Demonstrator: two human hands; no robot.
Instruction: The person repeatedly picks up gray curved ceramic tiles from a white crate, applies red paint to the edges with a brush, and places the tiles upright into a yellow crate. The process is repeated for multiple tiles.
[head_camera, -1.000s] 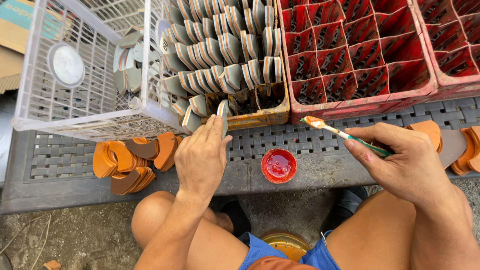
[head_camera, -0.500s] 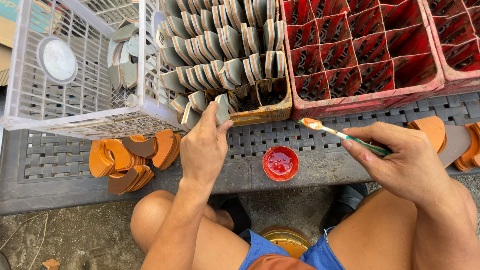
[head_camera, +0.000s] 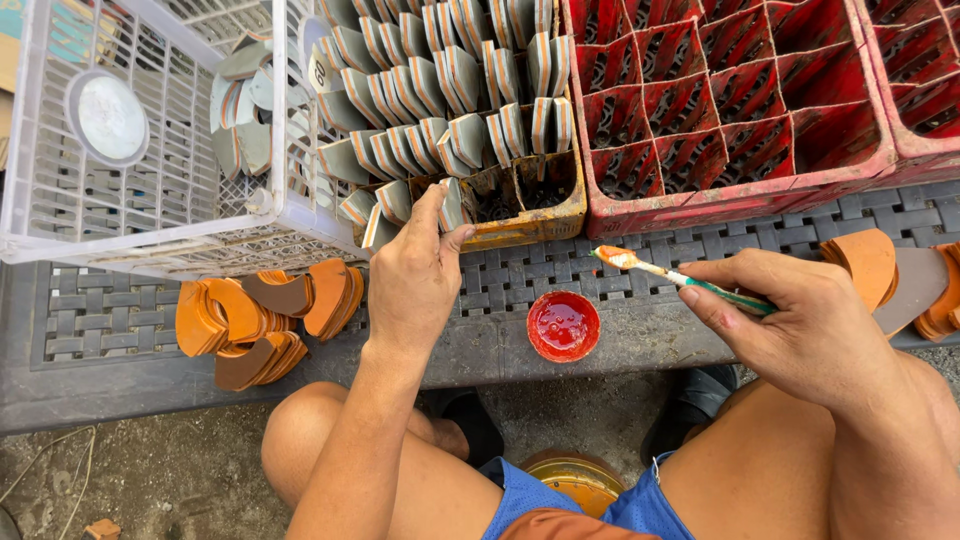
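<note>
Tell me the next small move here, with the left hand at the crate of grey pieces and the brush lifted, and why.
Probably let go of the grey piece so it settles into its slot. The left hand pinches it at the yellow crate, among rows of like pieces standing on edge. The right hand holds the brush clear, above the red paint lid.

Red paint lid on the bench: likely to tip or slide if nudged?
The red paint lid looks shallow, so it probably slides rather than tips. It likely weighs little, so a brush dab might shift it. Wet paint fills it and may slop over the low rim.
</note>
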